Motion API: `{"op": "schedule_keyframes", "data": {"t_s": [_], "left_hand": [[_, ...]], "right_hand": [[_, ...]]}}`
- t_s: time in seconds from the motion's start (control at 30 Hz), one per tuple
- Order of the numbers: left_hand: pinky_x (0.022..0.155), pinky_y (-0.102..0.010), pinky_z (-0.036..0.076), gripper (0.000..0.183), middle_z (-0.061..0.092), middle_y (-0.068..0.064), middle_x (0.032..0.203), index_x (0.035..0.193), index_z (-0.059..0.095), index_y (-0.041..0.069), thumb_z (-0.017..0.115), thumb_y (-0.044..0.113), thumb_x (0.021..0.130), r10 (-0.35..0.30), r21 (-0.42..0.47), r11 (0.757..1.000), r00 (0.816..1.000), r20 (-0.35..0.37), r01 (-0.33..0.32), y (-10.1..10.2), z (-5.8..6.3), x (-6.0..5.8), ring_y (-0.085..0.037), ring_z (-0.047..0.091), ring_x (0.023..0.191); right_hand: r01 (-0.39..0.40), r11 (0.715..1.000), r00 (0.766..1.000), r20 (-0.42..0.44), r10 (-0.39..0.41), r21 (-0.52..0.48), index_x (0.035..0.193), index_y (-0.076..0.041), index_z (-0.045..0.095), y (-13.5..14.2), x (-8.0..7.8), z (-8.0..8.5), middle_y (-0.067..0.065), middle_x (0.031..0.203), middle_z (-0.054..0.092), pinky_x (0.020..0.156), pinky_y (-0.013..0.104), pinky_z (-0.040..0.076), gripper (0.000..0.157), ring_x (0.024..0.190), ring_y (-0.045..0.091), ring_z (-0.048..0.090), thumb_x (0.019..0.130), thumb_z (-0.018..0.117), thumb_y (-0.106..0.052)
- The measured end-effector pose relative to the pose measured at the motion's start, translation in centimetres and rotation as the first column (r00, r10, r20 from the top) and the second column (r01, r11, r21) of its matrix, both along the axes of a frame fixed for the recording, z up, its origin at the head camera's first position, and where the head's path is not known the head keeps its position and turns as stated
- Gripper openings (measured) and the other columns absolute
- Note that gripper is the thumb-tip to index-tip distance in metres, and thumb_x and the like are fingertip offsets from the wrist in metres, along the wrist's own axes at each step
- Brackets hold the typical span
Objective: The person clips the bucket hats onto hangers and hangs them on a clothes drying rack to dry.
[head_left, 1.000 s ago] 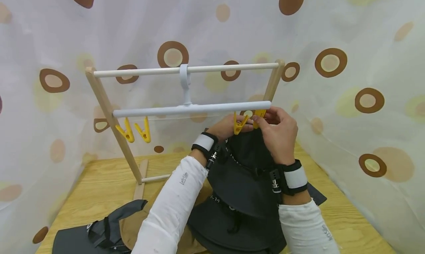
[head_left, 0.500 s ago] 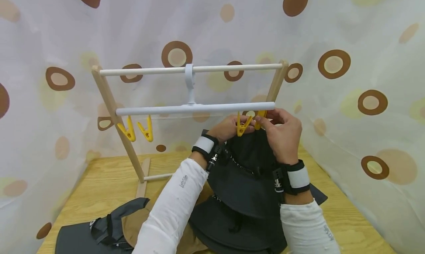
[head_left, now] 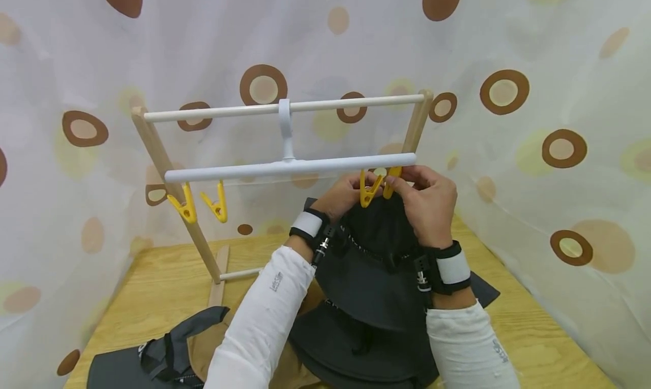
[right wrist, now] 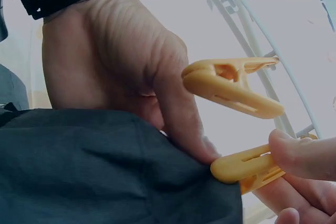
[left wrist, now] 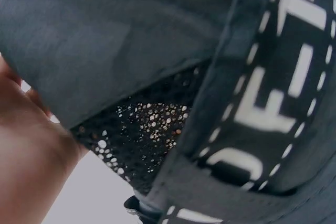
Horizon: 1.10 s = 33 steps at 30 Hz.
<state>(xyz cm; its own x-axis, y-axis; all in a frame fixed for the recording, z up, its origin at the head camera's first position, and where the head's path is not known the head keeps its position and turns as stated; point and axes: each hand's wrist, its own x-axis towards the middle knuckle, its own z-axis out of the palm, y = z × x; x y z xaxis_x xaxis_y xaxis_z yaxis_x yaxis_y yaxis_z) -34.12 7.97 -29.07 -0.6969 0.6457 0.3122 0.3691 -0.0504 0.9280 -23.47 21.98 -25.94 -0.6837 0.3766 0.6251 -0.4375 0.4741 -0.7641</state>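
Under the right end of a white hanger (head_left: 330, 164), my left hand (head_left: 339, 199) grips the top of a dark hat (head_left: 381, 225). Beside it, my right hand (head_left: 431, 205) pinches the legs of a yellow clothespin (right wrist: 239, 165) between thumb and fingers. In the right wrist view, the clothespin's tip lies right at the hat's fabric edge, close to a left fingertip. Another yellow clothespin (right wrist: 231, 85) hangs just left of the pinched one and holds nothing. The left wrist view is filled by the hat's fabric, with a lettered band (left wrist: 273, 98) and perforated mesh (left wrist: 152, 124).
The hanger hooks over the top rail (head_left: 213, 113) of a wooden rack. Two more clothespins (head_left: 218, 205) hang at its left end. Below lie another dark hat (head_left: 366, 349), brown fabric (head_left: 208, 349) and a dark strapped hat-like piece (head_left: 117, 369) on the wooden table (head_left: 152, 281).
The head view shifts slightly. The hanger's left end sits a little lower, and the pinched clothespin tilts slightly more. Both hands keep their hold.
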Motion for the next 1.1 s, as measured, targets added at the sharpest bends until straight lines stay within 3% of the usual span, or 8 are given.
{"op": "schedule_keyframes", "data": {"t_s": [0.23,0.37,0.63,0.77,0.83,1.0,1.1], "left_hand": [[0.081,-0.022,0.043,0.029,0.060,0.008,0.096,0.122,0.057,-0.015,0.053,0.000,0.098,-0.021,0.104,0.994,0.999,0.031,0.017,0.3,0.2,-0.1,-0.009,0.053,0.094],[0.080,-0.022,0.042,0.027,0.060,0.009,0.092,0.119,0.055,-0.018,0.051,-0.001,0.099,-0.037,0.118,0.993,0.999,0.032,0.033,0.4,0.1,-0.1,-0.009,0.053,0.092],[0.086,-0.023,0.042,0.026,0.059,0.010,0.097,0.119,0.054,-0.019,0.049,-0.002,0.100,-0.075,0.171,0.983,0.997,0.030,0.069,0.8,0.3,0.1,-0.009,0.053,0.094],[0.089,-0.023,0.044,0.025,0.064,0.007,0.101,0.119,0.056,-0.017,0.051,0.000,0.100,-0.077,0.200,0.977,0.997,0.026,0.070,1.2,0.4,0.0,-0.010,0.055,0.098],[0.091,-0.024,0.043,0.027,0.066,-0.001,0.110,0.122,0.057,-0.014,0.051,0.003,0.101,-0.063,0.194,0.980,0.997,0.037,0.055,1.2,0.3,-0.2,-0.011,0.055,0.102],[0.106,-0.030,0.042,0.038,0.055,-0.017,0.142,0.138,0.053,-0.002,0.049,0.016,0.105,0.067,0.106,0.991,0.995,0.077,-0.075,0.4,-1.0,-0.8,-0.019,0.054,0.125],[0.113,-0.038,0.041,0.041,0.053,-0.017,0.145,0.141,0.052,0.003,0.051,0.021,0.105,0.155,0.083,0.983,0.983,0.095,-0.163,-0.4,-2.2,-0.9,-0.025,0.052,0.133]], "right_hand": [[0.003,1.000,1.000,-0.023,-0.003,-0.003,0.106,0.000,0.076,-0.2,-0.1,0.0,0.020,0.099,0.075,0.056,0.017,0.039,0.025,0.060,0.004,0.048,0.085,0.079,-0.013],[0.004,1.000,1.000,-0.015,-0.004,-0.004,0.107,0.001,0.076,-0.2,-0.1,-0.1,0.020,0.100,0.075,0.057,0.016,0.041,0.026,0.061,0.003,0.050,0.085,0.079,-0.013],[-0.028,0.999,0.999,0.024,0.029,-0.039,0.113,-0.001,0.073,0.1,0.1,0.0,0.019,0.104,0.074,0.063,0.015,0.046,0.033,0.070,0.001,0.057,0.084,0.080,-0.015],[-0.019,0.999,1.000,0.020,0.020,-0.045,0.117,0.000,0.070,0.1,0.1,0.0,0.018,0.105,0.072,0.067,0.016,0.045,0.037,0.072,0.004,0.055,0.083,0.080,-0.014],[0.000,0.999,1.000,0.008,0.000,-0.041,0.117,0.000,0.069,0.1,-0.1,-0.2,0.018,0.106,0.072,0.071,0.016,0.045,0.039,0.076,0.006,0.055,0.083,0.080,-0.013],[0.059,0.998,0.998,0.012,-0.059,-0.011,0.117,0.003,0.067,0.4,-0.6,-0.5,0.019,0.109,0.070,0.077,0.021,0.041,0.041,0.086,0.015,0.054,0.083,0.080,-0.014],[0.090,0.996,0.996,0.013,-0.091,0.026,0.117,0.004,0.065,1.0,-0.8,-0.7,0.020,0.110,0.069,0.079,0.024,0.040,0.040,0.089,0.019,0.055,0.083,0.079,-0.014]]}}
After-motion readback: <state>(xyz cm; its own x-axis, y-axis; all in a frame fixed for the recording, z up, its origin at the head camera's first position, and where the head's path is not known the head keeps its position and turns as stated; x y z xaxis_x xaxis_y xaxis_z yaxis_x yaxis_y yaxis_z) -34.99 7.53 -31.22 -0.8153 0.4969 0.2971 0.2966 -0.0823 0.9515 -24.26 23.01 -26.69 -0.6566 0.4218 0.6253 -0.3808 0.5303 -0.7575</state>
